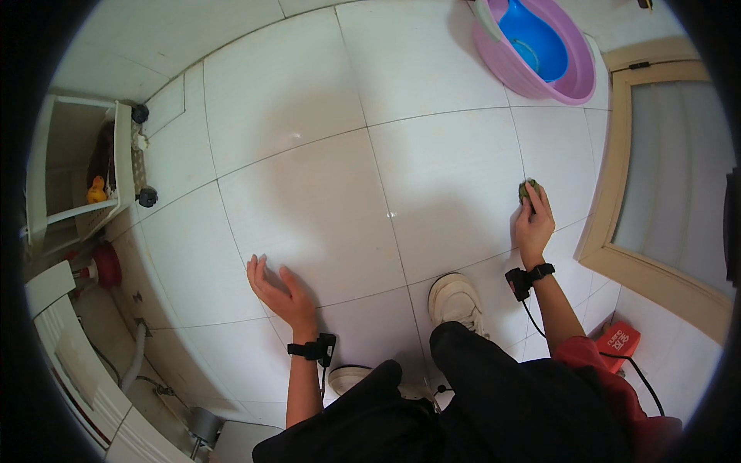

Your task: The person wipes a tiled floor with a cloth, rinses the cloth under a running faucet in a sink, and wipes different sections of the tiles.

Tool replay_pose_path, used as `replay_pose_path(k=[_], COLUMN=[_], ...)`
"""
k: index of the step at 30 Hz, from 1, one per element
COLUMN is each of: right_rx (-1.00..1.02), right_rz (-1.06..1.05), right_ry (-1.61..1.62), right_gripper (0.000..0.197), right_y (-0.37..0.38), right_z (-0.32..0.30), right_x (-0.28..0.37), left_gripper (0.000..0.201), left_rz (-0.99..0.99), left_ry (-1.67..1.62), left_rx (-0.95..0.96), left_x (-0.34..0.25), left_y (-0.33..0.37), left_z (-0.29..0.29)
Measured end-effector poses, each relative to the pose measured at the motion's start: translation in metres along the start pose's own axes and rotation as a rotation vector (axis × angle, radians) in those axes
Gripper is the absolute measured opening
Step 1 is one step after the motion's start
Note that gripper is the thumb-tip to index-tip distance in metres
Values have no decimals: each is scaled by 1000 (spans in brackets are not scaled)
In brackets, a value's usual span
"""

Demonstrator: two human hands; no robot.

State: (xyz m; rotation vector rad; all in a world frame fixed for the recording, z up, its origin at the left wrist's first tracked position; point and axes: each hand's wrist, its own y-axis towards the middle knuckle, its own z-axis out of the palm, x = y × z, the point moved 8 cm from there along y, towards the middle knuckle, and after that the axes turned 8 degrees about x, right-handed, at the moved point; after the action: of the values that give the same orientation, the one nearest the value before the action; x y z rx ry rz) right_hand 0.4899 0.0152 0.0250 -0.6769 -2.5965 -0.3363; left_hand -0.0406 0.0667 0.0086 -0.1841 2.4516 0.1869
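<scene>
Low over the white tiled floor (309, 208), my right hand (535, 224) has its fingers closed on a small dark green scouring pad (527, 189). The pad lies against the tiles, partly covered by the fingers. To the left, my left hand (282, 297) is held out near the floor with its fingers apart and nothing in it. A black strap with a small box sits on each wrist.
A pink basin (494, 58) holding a blue scoop (544, 46) stands at the far right. A wheeled rack (122, 158) and a red plunger (108, 265) are on the left. A wood-framed door (606, 154) is at right, with a red box (620, 343) nearby. My shoes (454, 297) rest below.
</scene>
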Motion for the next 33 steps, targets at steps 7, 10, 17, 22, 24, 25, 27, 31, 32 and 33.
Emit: replay_pose_path(k=[7,10,17,22,24,25,27,31,32,33], right_rx=[30,48,176,302,367,364,373,348,335,334], right_rz=[-36,-53,-120,-77,-113,-169,-193,-295,-312,-312], right_ry=[107,136,214,319,308,313,269,159,159,159], right_gripper=[37,39,43,45,43,43,42,40,39,39], right_y=[-10,-16,-39,-54,-62,-65,-72,-76,-77,-78], right_z=[8,8,13,19,21,21,23,23,23,25], right_x=[-8,0,24,35,43,49,58,67,67,65], left_gripper=[40,40,39,39,40,40,40,40,40,40], left_rz=[-13,-13,-12,-5,-11,-8,-4,-12,-17,-17], left_ry=[-36,-33,-22,-18,-25,-30,-34,-35,-30,-31], left_rx=[0,4,3,1,0,-2,-5,0,4,4], left_x=[3,3,2,3,3,3,3,3,3,3], left_y=[0,0,-1,-1,0,0,-1,-1,-1,-1], left_z=[0,-1,0,0,1,1,0,0,0,0])
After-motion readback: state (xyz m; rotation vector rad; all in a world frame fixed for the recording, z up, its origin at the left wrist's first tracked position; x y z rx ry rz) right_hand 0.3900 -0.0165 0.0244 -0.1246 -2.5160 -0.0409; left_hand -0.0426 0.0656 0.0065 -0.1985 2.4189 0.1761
